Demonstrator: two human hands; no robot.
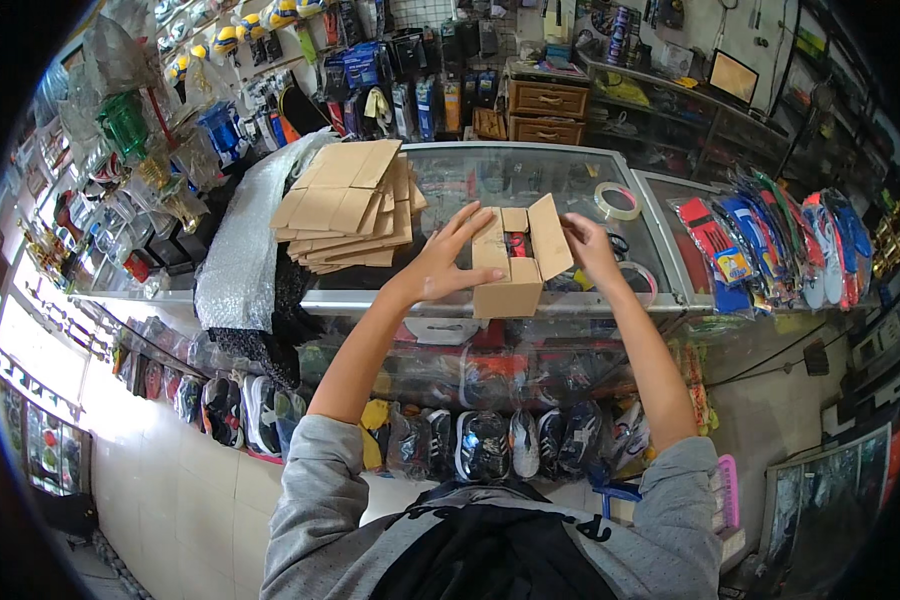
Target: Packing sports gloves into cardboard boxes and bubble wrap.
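A small brown cardboard box (pixel 506 298) stands at the front of the glass counter, its top partly open. Inside, a red and black item (pixel 519 244) shows through the gap; most of it is hidden. My left hand (pixel 448 262) holds the box's left side, fingers along the far left edge and thumb across the near top flap. The right-hand flap (pixel 552 238) stands raised and tilted outward. Behind this flap is my right hand (pixel 591 247), fingers bent at its outer edge; whether they pinch it is hidden.
Left of the box lie a stack of flattened cardboard boxes (pixel 345 187) and bubble wrap (pixel 244 232). Tape rolls, one a clear roll (pixel 618 201), lie to the right on the glass counter (pixel 480 161). Packaged goods (pixel 757 232) crowd the right end. Wrapped shoes (pixel 484 445) line the shelf below.
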